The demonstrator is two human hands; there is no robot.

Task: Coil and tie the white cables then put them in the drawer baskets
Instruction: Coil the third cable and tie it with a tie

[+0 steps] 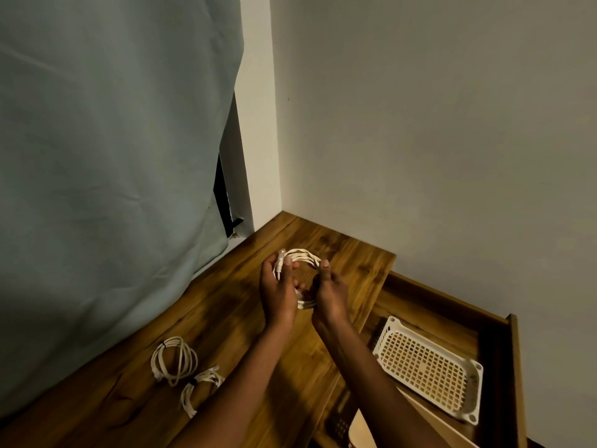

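Note:
Above the wooden desk top both hands hold one coiled white cable. My left hand grips the coil's left side, with a plug end sticking up by its thumb. My right hand grips the coil's right side, thumb on top. Two more coiled white cables, each bound with a dark tie, lie on the desk at the near left: one larger coil and a smaller one partly hidden by my left forearm. A white perforated basket lies in the open drawer to the right.
A pale grey-green curtain hangs along the desk's left side. White walls meet in the corner behind the desk. A second basket's edge shows at the bottom, under my right forearm.

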